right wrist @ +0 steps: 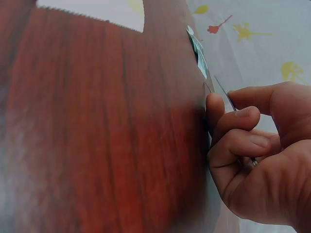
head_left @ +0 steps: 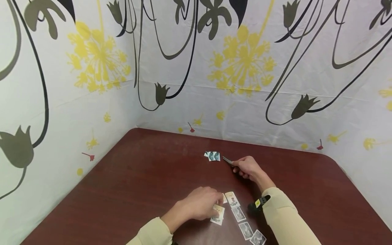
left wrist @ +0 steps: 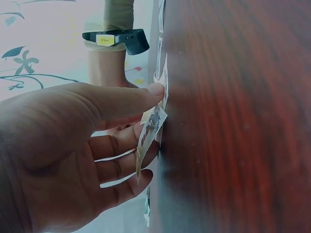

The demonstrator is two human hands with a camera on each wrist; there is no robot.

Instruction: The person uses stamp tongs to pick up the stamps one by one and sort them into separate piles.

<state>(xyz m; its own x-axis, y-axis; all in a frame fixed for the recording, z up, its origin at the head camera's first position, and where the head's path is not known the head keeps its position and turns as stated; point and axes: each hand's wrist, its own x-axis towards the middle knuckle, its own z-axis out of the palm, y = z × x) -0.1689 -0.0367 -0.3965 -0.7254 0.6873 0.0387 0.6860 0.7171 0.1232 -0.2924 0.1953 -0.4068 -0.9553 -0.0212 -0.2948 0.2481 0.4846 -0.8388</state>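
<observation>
My left hand [head_left: 199, 203] holds beige postage stamps [head_left: 217, 219] low over the near part of the table, its thumb and fingers curled about them. In the left wrist view one stamp [left wrist: 151, 125] hangs tilted among the fingers; how many are held is hard to tell. Farther off, my right hand [head_left: 249, 167] grips tweezers [head_left: 228, 160] between thumb and fingers. Their slightly parted tips point at a small group of blue-green stamps [head_left: 214, 156], without visibly touching them. The right wrist view shows these stamps [right wrist: 197, 52] edge-on, just beyond the tweezers [right wrist: 223, 90].
A line of stamps runs toward the near edge beside my left hand: a beige one [head_left: 232, 199], then grey ones [head_left: 238, 214]. The dark red table [head_left: 147, 170] meets a flower-patterned cloth wall [head_left: 190, 75] at the back. A black wrist camera [head_left: 258, 203] sits on the right sleeve.
</observation>
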